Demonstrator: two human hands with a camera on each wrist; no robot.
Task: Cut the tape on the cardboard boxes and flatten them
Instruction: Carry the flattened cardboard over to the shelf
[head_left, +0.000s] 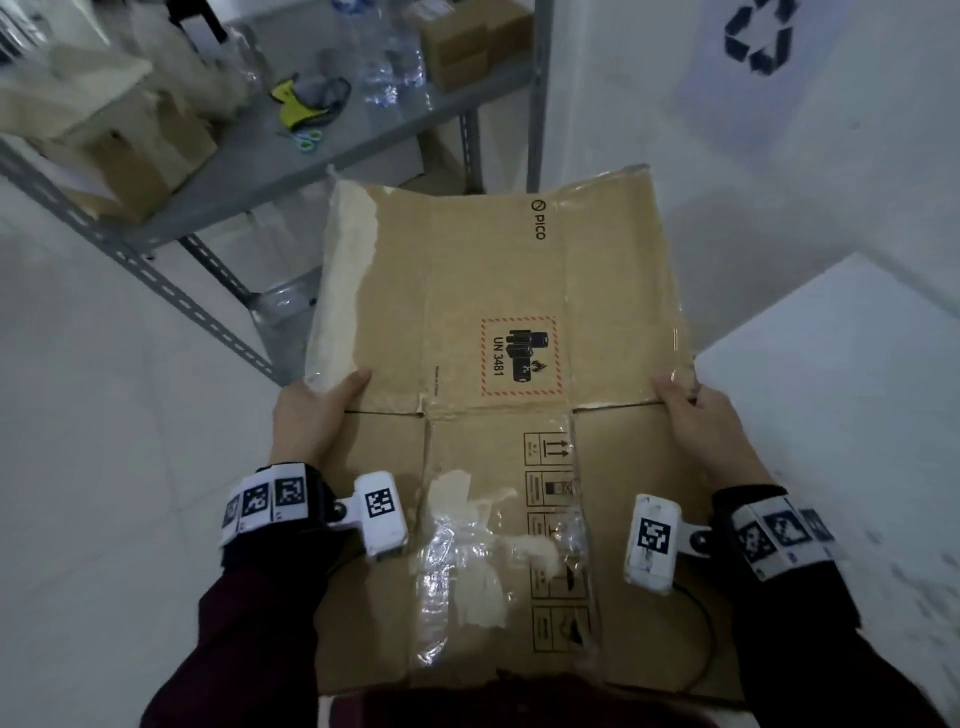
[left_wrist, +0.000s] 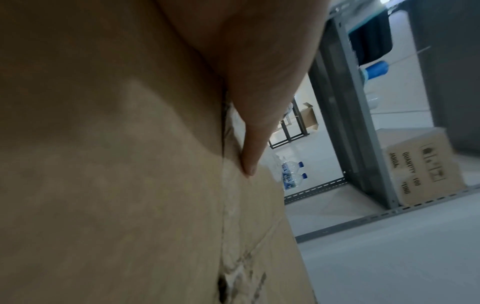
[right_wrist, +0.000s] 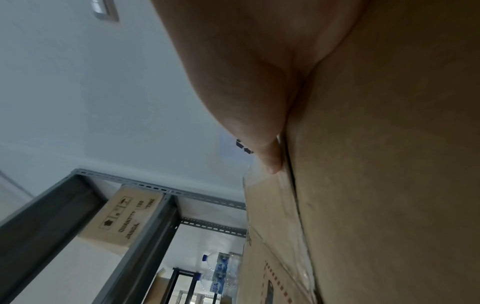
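A flattened brown cardboard box (head_left: 498, 322) printed with PICO and a UN 3481 battery label is held up in front of me. Torn clear tape (head_left: 467, 545) clings to its lower panel and along its edges. My left hand (head_left: 311, 410) grips the box's left edge, thumb on top. My right hand (head_left: 701, 415) grips the right edge the same way. In the left wrist view the cardboard (left_wrist: 116, 164) fills the frame with my thumb (left_wrist: 254, 127) lying on it. The right wrist view shows the thumb (right_wrist: 270, 156) pressed on the cardboard (right_wrist: 389, 164).
A grey metal shelf rack (head_left: 291, 156) stands ahead on the left, with cardboard boxes (head_left: 467, 47), water bottles (head_left: 384, 57) and green scissors (head_left: 306, 139) on it. A white surface (head_left: 852, 395) is at right. A recycling sign (head_left: 761, 36) hangs on the wall.
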